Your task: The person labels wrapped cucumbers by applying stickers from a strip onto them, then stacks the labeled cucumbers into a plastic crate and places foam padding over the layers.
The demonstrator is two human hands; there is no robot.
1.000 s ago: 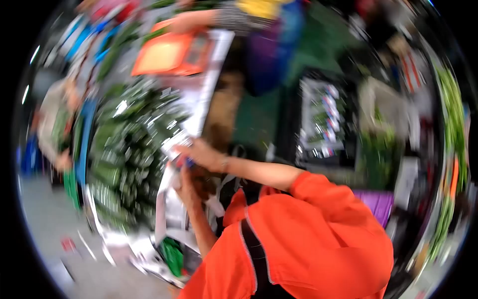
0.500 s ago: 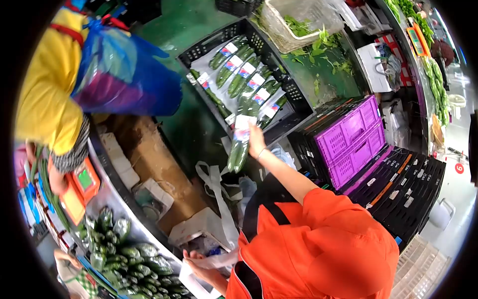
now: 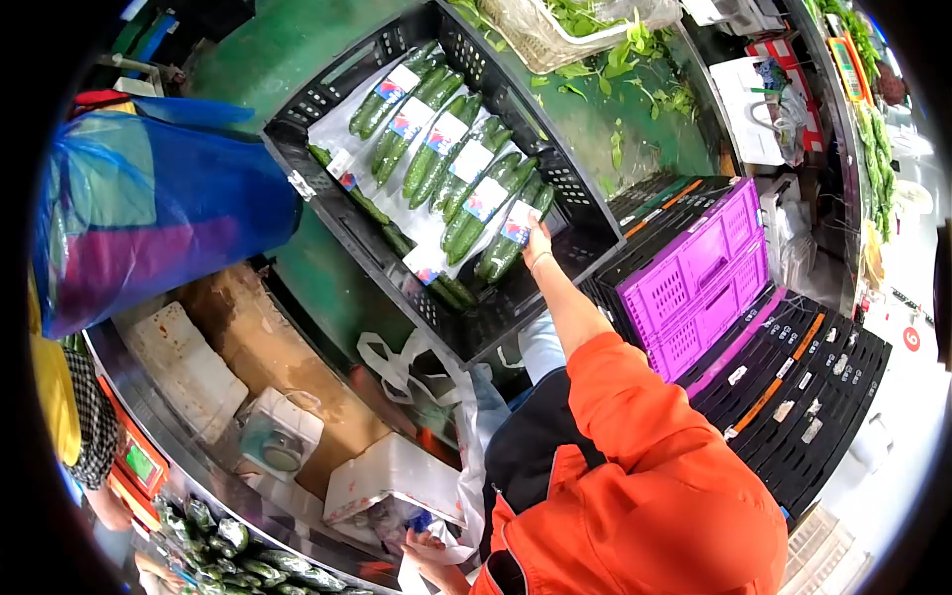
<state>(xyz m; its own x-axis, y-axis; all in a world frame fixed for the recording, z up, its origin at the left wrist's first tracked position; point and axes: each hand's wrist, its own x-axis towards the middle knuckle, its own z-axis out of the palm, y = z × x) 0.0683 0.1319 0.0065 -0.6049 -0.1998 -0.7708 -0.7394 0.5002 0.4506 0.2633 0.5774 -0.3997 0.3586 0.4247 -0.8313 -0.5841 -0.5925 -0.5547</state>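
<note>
My right hand (image 3: pixel 536 243) grips the near end of a labelled cucumber pack (image 3: pixel 504 246), which lies at the right of a row of similar packs (image 3: pixel 433 149). The packs rest on a white liner inside a black perforated crate (image 3: pixel 347 233); one pack sits apart along its left side. At the bottom, my left hand (image 3: pixel 428 555) is partly closed on thin white plastic (image 3: pixel 462 551), beside a white foam box (image 3: pixel 392 481).
Purple crates (image 3: pixel 694 283) and folded black crates (image 3: pixel 813 397) are stacked at the right. A leafy-greens basket (image 3: pixel 555 40) stands beyond. Another person's sleeve (image 3: pixel 91 407) and a large blue bag (image 3: pixel 169 198) are left. Wrapped cucumbers (image 3: pixel 238 555) lie lower left.
My right hand has moved up and right, lowering the cucumber pack into the crate beside the others. The view has shifted, and the crate appears larger. The other person appears further left.
</note>
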